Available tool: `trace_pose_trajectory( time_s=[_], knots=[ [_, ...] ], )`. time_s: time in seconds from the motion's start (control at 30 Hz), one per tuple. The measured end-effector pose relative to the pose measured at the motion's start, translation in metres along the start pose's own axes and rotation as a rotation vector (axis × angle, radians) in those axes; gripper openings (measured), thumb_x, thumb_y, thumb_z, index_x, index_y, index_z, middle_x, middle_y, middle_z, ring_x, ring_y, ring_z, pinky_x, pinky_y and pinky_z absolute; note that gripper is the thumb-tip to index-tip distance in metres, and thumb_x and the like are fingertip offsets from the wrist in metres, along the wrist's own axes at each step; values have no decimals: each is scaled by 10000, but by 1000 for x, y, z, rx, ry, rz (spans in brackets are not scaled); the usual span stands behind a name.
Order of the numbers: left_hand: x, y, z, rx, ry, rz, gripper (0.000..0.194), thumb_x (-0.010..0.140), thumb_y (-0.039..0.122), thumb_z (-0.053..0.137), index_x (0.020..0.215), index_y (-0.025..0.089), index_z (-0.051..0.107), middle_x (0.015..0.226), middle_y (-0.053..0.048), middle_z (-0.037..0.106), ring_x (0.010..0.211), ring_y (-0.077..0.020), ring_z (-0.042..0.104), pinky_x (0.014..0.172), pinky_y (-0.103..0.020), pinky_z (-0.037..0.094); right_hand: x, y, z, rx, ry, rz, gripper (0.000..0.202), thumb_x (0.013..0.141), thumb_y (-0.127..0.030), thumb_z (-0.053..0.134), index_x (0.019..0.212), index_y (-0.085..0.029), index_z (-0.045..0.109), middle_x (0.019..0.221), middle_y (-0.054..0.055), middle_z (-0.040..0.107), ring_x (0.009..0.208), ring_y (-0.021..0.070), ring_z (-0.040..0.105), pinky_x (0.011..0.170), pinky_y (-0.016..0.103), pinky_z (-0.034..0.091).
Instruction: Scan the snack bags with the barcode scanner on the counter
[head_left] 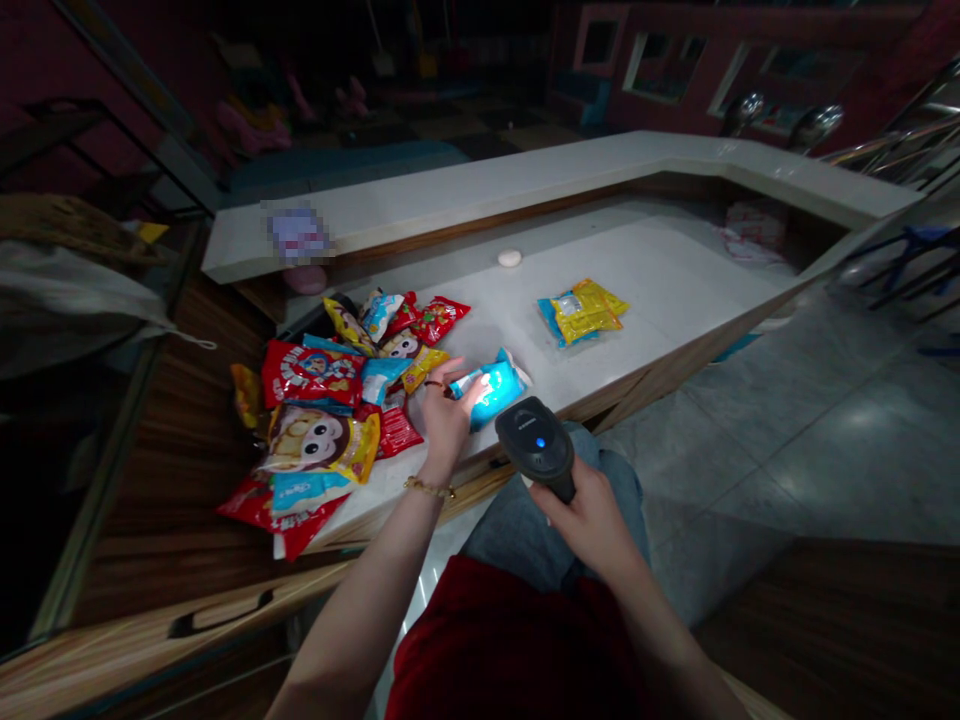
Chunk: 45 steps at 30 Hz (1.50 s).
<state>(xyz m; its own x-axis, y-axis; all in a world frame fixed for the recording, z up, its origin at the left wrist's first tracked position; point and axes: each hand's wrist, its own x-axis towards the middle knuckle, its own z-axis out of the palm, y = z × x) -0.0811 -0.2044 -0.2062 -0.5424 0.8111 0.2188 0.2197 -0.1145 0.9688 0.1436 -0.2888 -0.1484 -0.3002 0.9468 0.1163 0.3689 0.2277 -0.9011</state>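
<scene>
While glare partly hides blue packet (501, 392), left grip (447, 410) pinching it, right grip (589, 505) clasping scanner (534, 440)

No wording is coming through legibly. A small pale line of lettering is sitting on the head of the dark scanner (536, 447), too tiny for reading. Bold white characters are running across the red bag (309, 374), blurring past recognition. White marks are showing on the lit blue packet (498, 388), and pixelation is covering an item (297, 234) on the ledge (450, 205).
</scene>
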Motion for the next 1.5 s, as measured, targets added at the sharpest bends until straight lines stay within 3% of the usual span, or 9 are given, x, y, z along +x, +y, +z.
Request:
trace_pose_trajectory(
  time_s=[0.1,0.23,0.47,0.73,0.9,1.0,1.2,1.5],
  knots=[
    [2,1,0,41,20,-28,388,776,523,881,981,199,821,900,-56,779,837,-213,698,782,-331,562,0,-2,-2,5,3,10,77,913,-288,623,958,-245,670,568,-34,651,481,235,679,542,291,536],
    [2,4,3,-1,62,-114,370,761,505,895,947,190,844,759,-9,728,651,-147,578,616,-269,469,1,-4,-3,22,4,31,87,900,-317,615,942,-251,652,584,-25,655,494,234,675,535,289,518],
    [-3,6,9,-211,59,-158,403,797,530,863,1007,186,860,800,-28,755,624,-126,570,570,-237,447,2,-4,-2,31,-11,41,107,893,-338,617,947,-253,655,575,-24,641,494,243,671,564,307,529],
    [-8,2,5,-211,6,-107,405,888,529,787,1101,192,856,922,-54,810,737,-149,671,658,-237,515,4,-5,1,45,-7,41,115,869,-350,609,925,-261,656,600,-2,659,553,263,684,615,329,547],
    [-10,9,5,-97,30,-38,319,931,450,746,1093,199,860,1134,-90,845,1057,-230,763,956,-326,591,4,-5,1,53,-33,50,138,888,-365,620,957,-255,666,556,-20,631,497,251,653,558,320,508],
    [-10,10,5,-91,38,-33,300,934,438,745,1072,198,861,1156,-96,843,1098,-242,765,1034,-351,574,4,-4,0,52,-38,41,140,900,-363,618,972,-255,673,543,-30,614,481,245,643,536,312,491],
    [-10,3,7,-242,22,-140,390,878,522,814,1100,205,855,976,-59,817,802,-165,711,730,-258,555,3,-5,-1,49,-33,48,116,890,-352,613,943,-256,652,559,-24,629,485,242,648,533,307,487],
    [-10,8,6,-290,55,-180,365,819,492,880,1036,199,863,893,-44,799,711,-152,660,624,-249,497,2,-5,0,44,2,61,108,867,-360,617,918,-268,640,559,-23,634,512,244,658,562,308,503]
  ],
)
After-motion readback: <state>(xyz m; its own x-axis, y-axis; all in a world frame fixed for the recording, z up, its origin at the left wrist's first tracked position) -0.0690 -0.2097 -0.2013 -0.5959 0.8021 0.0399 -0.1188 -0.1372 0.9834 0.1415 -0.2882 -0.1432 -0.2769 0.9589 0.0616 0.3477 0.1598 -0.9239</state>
